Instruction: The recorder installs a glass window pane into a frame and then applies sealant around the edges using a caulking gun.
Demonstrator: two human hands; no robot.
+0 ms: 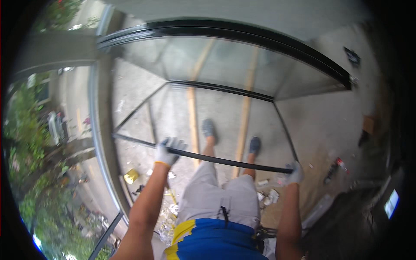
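My left hand (169, 151), in a pale glove with an orange cuff, is closed over the near bar of a black rectangular window frame (225, 162), left of its middle. At the right end of that bar, my gloved right hand (295, 172) grips the corner. Stretching away from me, the frame has its far bar at the foot of a larger black-framed glass panel (286, 65). My feet and the floor show through the held frame; I cannot tell whether it has glass in it.
Two wooden strips (192, 108) run along the concrete floor under the frame. A yellow roll (131, 176) and scraps lie at left; a red-and-black tool (336, 169) lies at right. At left is an opening with a grey metal edge (96, 112), plants (30, 125) beyond.
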